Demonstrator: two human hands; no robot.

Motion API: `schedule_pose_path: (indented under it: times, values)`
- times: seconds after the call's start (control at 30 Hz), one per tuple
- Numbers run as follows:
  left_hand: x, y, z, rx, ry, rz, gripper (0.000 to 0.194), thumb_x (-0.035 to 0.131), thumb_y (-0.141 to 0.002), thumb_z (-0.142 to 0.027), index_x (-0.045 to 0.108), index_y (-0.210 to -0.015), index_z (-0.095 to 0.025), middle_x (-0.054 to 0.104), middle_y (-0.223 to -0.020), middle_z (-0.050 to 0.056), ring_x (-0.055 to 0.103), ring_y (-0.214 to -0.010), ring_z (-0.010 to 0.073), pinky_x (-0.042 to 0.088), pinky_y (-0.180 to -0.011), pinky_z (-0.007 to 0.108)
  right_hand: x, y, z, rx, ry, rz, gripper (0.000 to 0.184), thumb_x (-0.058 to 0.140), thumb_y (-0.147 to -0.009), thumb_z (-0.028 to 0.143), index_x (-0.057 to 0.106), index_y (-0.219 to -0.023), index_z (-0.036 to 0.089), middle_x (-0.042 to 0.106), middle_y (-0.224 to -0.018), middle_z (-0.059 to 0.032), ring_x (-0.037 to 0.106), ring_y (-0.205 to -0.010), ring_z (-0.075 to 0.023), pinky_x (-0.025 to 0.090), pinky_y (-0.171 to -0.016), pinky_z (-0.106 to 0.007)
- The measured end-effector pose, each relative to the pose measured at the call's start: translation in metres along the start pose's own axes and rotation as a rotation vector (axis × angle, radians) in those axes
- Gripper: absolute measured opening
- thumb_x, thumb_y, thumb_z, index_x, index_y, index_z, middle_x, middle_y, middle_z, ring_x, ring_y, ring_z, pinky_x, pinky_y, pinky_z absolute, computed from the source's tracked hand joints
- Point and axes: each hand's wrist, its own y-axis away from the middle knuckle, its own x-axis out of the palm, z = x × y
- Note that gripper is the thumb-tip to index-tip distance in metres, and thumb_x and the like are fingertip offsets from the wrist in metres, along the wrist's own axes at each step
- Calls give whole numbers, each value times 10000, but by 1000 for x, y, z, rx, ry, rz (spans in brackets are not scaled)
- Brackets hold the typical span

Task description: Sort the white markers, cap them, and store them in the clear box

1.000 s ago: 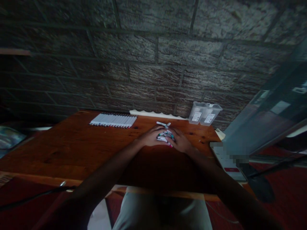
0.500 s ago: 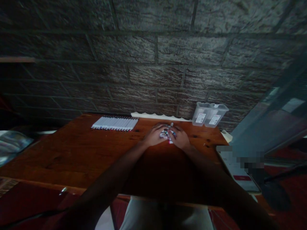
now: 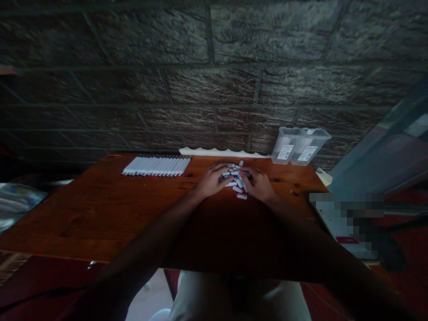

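A small pile of white marker caps (image 3: 238,182) with coloured ends lies on the wooden table (image 3: 140,214), between my two hands. My left hand (image 3: 212,180) curves around the pile's left side, thumb and fingers apart, touching caps at its edge. From the right, my right hand (image 3: 258,183) cups the pile with its fingers bent and thumb spread over the caps. Some caps are partly hidden under the fingers. One cap with a pink end (image 3: 241,196) lies nearest me, just outside the pile. Farther left, a neat row of white markers (image 3: 156,166) lies side by side.
Two clear plastic containers (image 3: 297,147) with labels stand at the back right, near the stone wall (image 3: 187,89). A white wavy-edged strip (image 3: 220,153) runs along the table's back edge. A partly blurred flat item (image 3: 347,240) lies at the right edge.
My hands have drawn apart from over the caps, which now show loosely spread between them. The view has shifted slightly.
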Motion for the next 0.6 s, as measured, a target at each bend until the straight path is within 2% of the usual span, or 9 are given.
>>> schedule_pose_path:
  times: [0.07, 0.1, 0.2, 0.27, 0.33, 0.4, 0.5, 0.6]
  values:
    - [-8, 4, -1, -30, -34, 1, 424, 550, -899, -486, 602, -1214, -208, 614, -1235, 102, 553, -1187, 257, 425, -1044, 430, -2, 5, -1, -34, -5, 41, 384, 526, -913, 450, 600, -1191, 195, 658, -1114, -108, 640, -1022, -213, 503, -934, -352]
    - [-12, 7, -1, -39, -47, 17, 507, 567, -876, -523, 566, -1274, -209, 579, -1297, 114, 521, -1233, 274, 404, -1067, 451, -1, 8, -2, -66, -6, 75, 484, 576, -875, 499, 568, -1250, 193, 629, -1186, -122, 617, -1087, -229, 490, -969, -372]
    - [-18, 16, 4, -39, -42, 146, 881, 655, -749, -642, 357, -1464, -223, 368, -1509, 152, 339, -1392, 345, 333, -1121, 519, 3, 14, -5, -187, 21, 190, 857, 698, -712, 639, 449, -1394, 184, 461, -1424, -168, 450, -1319, -300, 392, -1093, -455]
    - [-15, 22, 10, -53, -25, 233, 1045, 686, -688, -678, 243, -1515, -218, 247, -1568, 171, 226, -1441, 382, 296, -1137, 556, 6, 16, -7, -220, 55, 222, 960, 715, -666, 671, 401, -1433, 186, 379, -1490, -177, 374, -1376, -326, 347, -1125, -488]
    - [-8, 24, 15, -71, -19, 255, 1037, 666, -720, -661, 215, -1523, -185, 224, -1572, 196, 205, -1448, 389, 274, -1147, 565, 9, 15, -9, -205, 74, 213, 909, 694, -712, 646, 391, -1439, 193, 404, -1471, -171, 399, -1358, -316, 359, -1120, -484]
    - [-1, 24, 17, -58, -5, 220, 919, 620, -799, -605, 250, -1509, -153, 274, -1549, 211, 255, -1435, 365, 287, -1150, 541, 10, 12, -10, -181, 78, 189, 785, 664, -781, 585, 421, -1419, 197, 466, -1417, -158, 456, -1313, -291, 386, -1105, -453]
    - [5, 19, 17, 6, 51, 147, 707, 597, -858, -518, 385, -1441, -177, 436, -1459, 178, 396, -1368, 306, 361, -1120, 493, 10, 6, -11, -167, 58, 167, 570, 622, -860, 469, 502, -1356, 215, 546, -1337, -125, 517, -1249, -254, 420, -1074, -411]
    - [5, 15, 16, 34, 83, 109, 580, 649, -836, -478, 517, -1331, -207, 540, -1366, 138, 488, -1293, 278, 413, -1083, 471, 7, 2, -11, -120, 38, 139, 353, 549, -925, 348, 590, -1253, 224, 625, -1236, -98, 584, -1157, -224, 455, -1020, -378]
